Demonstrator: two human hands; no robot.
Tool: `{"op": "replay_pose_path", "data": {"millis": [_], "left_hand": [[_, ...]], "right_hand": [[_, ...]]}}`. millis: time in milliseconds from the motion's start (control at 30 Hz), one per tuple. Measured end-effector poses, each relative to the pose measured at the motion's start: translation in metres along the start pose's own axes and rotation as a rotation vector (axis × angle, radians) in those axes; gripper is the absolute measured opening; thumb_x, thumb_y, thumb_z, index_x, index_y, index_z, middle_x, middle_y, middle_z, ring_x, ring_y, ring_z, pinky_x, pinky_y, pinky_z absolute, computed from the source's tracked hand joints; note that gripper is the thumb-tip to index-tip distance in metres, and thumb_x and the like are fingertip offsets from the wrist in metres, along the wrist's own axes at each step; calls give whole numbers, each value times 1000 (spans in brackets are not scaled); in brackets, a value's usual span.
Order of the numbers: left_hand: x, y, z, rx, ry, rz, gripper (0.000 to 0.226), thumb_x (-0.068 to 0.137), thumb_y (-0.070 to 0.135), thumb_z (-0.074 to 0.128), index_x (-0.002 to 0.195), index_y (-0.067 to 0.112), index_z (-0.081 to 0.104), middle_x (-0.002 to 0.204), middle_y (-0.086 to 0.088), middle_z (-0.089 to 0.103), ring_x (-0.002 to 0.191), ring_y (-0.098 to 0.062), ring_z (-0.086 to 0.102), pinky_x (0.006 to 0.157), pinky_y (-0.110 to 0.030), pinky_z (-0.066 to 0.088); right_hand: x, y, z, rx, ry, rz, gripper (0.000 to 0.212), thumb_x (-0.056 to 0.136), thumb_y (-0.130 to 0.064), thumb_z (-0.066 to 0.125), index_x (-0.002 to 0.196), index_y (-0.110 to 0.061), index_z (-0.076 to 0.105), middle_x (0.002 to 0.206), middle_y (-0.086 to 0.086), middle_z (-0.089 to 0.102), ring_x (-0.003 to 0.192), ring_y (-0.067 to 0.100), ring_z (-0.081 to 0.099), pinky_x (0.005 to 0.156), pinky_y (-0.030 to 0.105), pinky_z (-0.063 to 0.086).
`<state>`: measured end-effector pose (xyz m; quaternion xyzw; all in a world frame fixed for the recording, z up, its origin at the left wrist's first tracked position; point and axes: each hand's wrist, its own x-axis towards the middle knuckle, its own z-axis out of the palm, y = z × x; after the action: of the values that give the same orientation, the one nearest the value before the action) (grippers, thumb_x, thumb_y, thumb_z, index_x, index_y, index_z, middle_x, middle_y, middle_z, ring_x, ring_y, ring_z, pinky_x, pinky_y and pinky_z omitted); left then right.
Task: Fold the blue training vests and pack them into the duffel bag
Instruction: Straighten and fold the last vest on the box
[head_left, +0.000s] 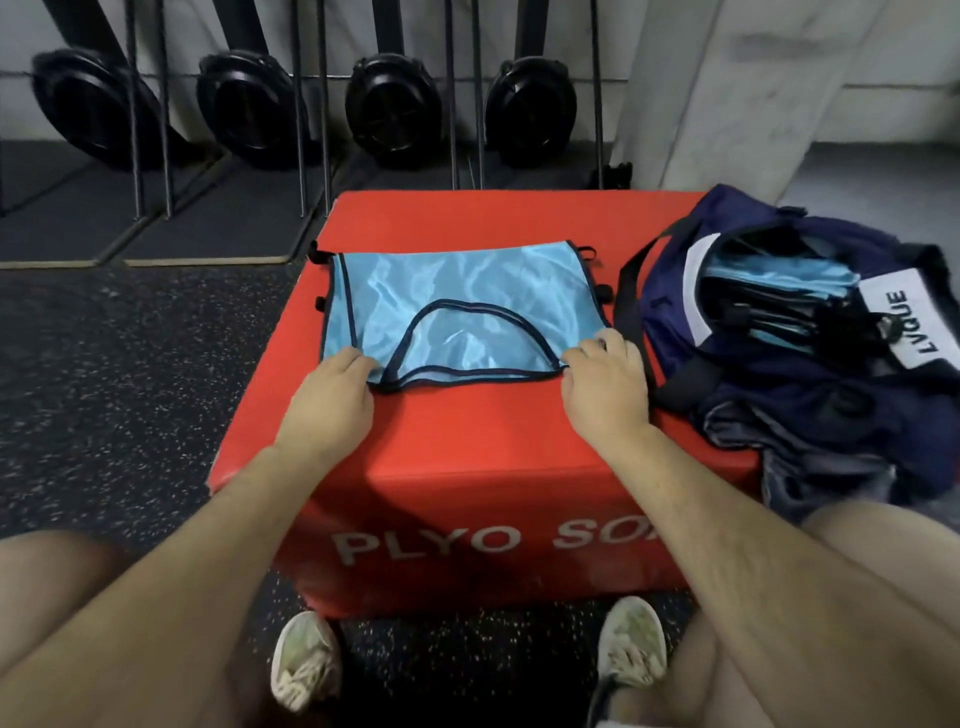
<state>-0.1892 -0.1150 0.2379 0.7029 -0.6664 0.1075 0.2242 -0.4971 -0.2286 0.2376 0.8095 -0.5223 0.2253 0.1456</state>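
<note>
A light blue mesh training vest (457, 296) with dark trim lies flat on top of the red plyo box (467, 436), neck opening toward me. My left hand (332, 395) pinches its near left shoulder edge. On the other side my right hand (605, 384) pinches the near right shoulder edge. A navy duffel bag (769, 332) sits open on the right side of the box, with several folded blue vests (779, 280) inside it.
Dark fabric of the bag droops over the box's right edge. Black rowing machines (395, 109) stand upright against the back wall on grey mats. Speckled rubber floor surrounds the box. My shoes (306, 660) are at its near base.
</note>
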Motion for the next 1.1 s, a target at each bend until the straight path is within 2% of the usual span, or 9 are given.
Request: {"op": "replay_pose_path", "data": {"millis": [100,267,400,500,600,700,833,967,1100], "left_hand": [[-1,0,0,76,11,-34,31,82,14,46,101,9,69,95,-11,61,84,-39,58,65,-45,49],[-6,6,-10,50,7,-79,25,80,20,55,98,13,72,93,-6,61,87,-35,57,69,-42,47],[-7,16,-17,-164,56,-284,24,79,32,53,86,17,70,92,-2,61,91,-30,54,80,-40,47],[-6,14,-18,-107,92,-404,26,86,31,66,105,13,68,110,-10,59,104,-36,50,87,-43,43],[-9,8,-19,-153,39,-523,36,89,33,67,117,12,61,114,-13,56,108,-38,51,91,-47,44],[-11,-1,-19,-234,30,-538,26,92,27,63,112,11,58,108,-14,57,102,-38,54,90,-48,45],[-10,-9,-21,-338,67,-600,21,90,15,64,108,6,59,105,-16,59,102,-35,55,93,-44,43],[-7,-17,-18,-379,-9,-627,27,87,19,68,111,10,62,109,-14,66,105,-34,60,92,-43,47],[-2,-15,-22,-362,-89,-645,22,87,24,67,108,16,64,104,-9,71,102,-32,64,83,-38,50]], "right_hand": [[-1,3,0,-26,7,-40,11,76,-8,71,85,-12,74,81,3,67,97,31,58,89,36,31],[-6,1,-11,-32,-109,18,8,76,-9,65,83,-8,68,79,9,61,76,35,59,74,42,40],[-6,-15,-29,-3,-181,104,18,81,-20,60,93,-7,66,92,11,63,90,35,56,83,44,39],[-1,-49,-37,100,-163,59,30,85,-26,54,108,-10,66,105,7,63,103,31,53,91,42,39],[5,-100,-43,265,-225,-63,31,92,-30,51,116,-16,64,114,0,63,113,25,51,97,39,35],[10,-144,-45,379,-342,-168,29,94,-30,52,119,-21,63,115,0,64,115,24,52,99,37,35],[22,-177,-44,369,-487,-248,33,93,-30,55,125,-22,60,123,5,59,119,30,50,101,40,36],[30,-194,-39,266,-531,-307,41,94,-39,57,132,-24,56,127,9,55,123,32,48,104,43,36],[33,-194,-31,301,-516,-259,25,98,-30,53,121,-26,63,119,9,57,114,33,53,98,41,38]]}}
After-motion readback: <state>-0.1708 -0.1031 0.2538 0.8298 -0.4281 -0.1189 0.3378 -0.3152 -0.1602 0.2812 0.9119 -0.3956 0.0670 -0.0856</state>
